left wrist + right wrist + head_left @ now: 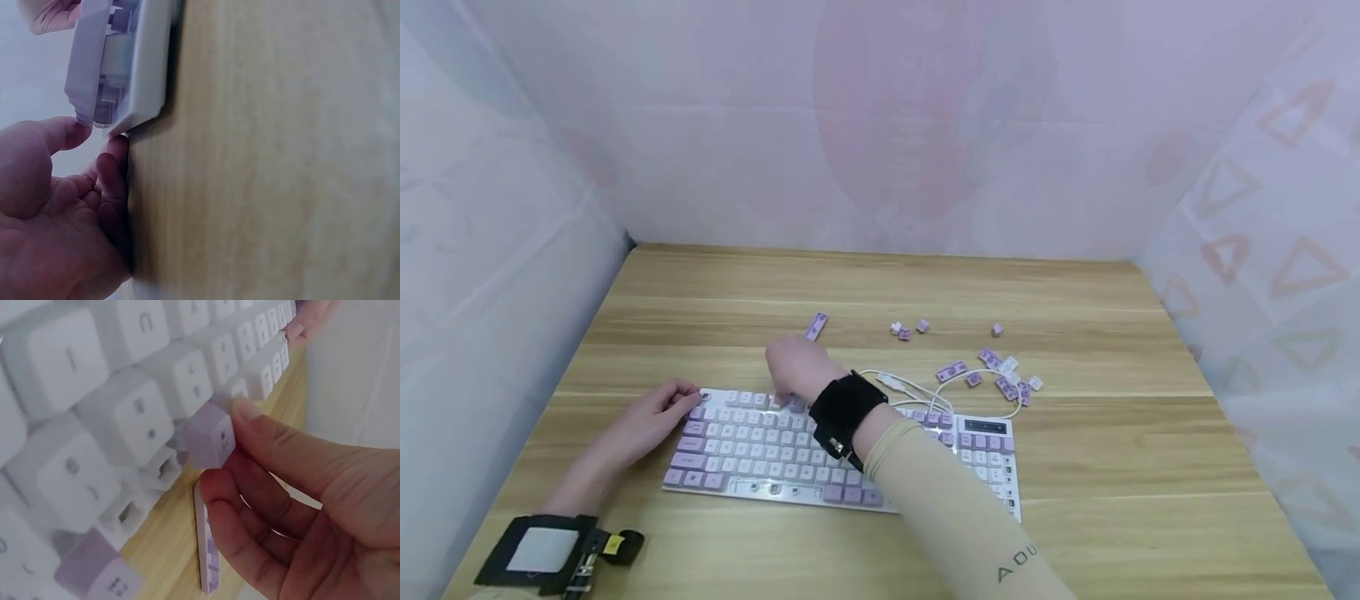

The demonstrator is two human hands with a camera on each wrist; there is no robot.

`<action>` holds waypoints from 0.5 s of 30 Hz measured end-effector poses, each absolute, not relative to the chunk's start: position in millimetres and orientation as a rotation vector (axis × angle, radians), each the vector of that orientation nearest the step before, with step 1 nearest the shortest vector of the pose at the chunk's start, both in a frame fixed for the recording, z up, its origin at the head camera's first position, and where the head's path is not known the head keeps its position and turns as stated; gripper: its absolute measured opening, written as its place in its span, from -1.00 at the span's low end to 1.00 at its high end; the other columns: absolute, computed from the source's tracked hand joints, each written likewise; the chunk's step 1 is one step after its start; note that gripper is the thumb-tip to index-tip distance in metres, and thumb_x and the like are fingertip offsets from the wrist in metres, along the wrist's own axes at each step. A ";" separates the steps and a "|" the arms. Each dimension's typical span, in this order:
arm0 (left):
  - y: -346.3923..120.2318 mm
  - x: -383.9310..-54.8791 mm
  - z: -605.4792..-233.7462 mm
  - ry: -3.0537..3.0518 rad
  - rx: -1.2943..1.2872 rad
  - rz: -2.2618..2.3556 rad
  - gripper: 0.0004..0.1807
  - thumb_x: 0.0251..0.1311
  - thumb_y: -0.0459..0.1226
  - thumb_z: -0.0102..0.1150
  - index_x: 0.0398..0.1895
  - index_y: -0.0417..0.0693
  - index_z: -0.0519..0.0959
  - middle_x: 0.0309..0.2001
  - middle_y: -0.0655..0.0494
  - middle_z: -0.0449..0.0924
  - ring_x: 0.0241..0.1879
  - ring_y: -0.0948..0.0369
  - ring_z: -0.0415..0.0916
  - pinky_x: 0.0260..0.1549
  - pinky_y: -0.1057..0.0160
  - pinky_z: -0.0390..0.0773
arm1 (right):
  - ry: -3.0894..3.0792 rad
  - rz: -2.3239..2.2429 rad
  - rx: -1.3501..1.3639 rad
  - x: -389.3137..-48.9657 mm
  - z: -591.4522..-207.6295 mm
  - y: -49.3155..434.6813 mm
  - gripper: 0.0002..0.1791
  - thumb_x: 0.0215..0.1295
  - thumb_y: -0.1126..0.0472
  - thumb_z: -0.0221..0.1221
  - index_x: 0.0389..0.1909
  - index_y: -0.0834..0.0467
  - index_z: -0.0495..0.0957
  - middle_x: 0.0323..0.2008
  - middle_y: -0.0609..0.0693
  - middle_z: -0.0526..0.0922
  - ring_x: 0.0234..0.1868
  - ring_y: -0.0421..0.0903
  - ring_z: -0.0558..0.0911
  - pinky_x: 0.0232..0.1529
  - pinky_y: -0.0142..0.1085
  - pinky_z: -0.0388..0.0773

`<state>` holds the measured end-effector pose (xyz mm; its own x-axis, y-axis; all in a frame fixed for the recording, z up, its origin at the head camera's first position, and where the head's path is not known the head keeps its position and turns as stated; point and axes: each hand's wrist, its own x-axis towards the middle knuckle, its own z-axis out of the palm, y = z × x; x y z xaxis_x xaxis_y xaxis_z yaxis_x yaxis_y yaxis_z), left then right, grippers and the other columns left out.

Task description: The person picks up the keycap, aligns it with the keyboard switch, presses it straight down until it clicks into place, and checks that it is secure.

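Head view: left forearm at 8 o'clock, angled toward 1-2; left hand at its end, left thumb opposed to curled left fingers, gripping. Right forearm in from 5 o'clock, pointing toward 10-11; right hand just off centre toward 8, right thumb and right fingers bent, pinching

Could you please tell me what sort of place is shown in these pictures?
Probably an indoor tabletop workspace, perhaps a recording booth: pale printed sheets stand on three sides of a wood-grain table, where a keyboard and loose keycaps lie.
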<state>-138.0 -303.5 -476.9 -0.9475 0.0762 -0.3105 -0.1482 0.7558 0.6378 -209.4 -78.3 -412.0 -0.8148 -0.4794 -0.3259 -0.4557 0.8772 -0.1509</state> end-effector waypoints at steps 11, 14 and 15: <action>-302.0 -140.0 -480.3 2.649 -0.031 0.977 -0.43 0.53 0.11 -0.22 0.19 -0.20 0.41 0.00 -0.13 0.51 -0.03 0.02 0.43 -0.12 0.16 0.40 | 2.712 -0.168 -0.694 -204.1 -413.8 -69.8 -0.75 0.00 0.15 0.51 -0.57 0.02 0.58 -0.40 -0.14 0.66 -0.45 -0.22 0.56 -0.54 -0.37 0.48; -302.4 -140.4 -483.3 2.628 -0.044 0.997 -0.42 0.53 0.11 -0.23 0.20 -0.20 0.40 0.02 -0.15 0.51 -0.01 0.01 0.42 -0.09 0.13 0.40 | 2.728 -0.165 -0.753 -201.1 -417.7 -67.1 -0.79 0.06 0.14 0.47 -0.56 -0.02 0.59 -0.43 -0.19 0.65 -0.40 -0.23 0.58 -0.47 -0.35 0.49; -302.8 -140.6 -484.4 2.619 -0.051 1.006 -0.41 0.53 0.12 -0.23 0.20 -0.20 0.40 0.03 -0.15 0.50 0.00 0.00 0.42 -0.08 0.11 0.41 | 2.739 -0.154 -0.781 -200.1 -419.0 -66.2 -0.80 0.09 0.13 0.46 -0.54 -0.04 0.59 -0.42 -0.20 0.65 -0.38 -0.23 0.59 -0.44 -0.34 0.50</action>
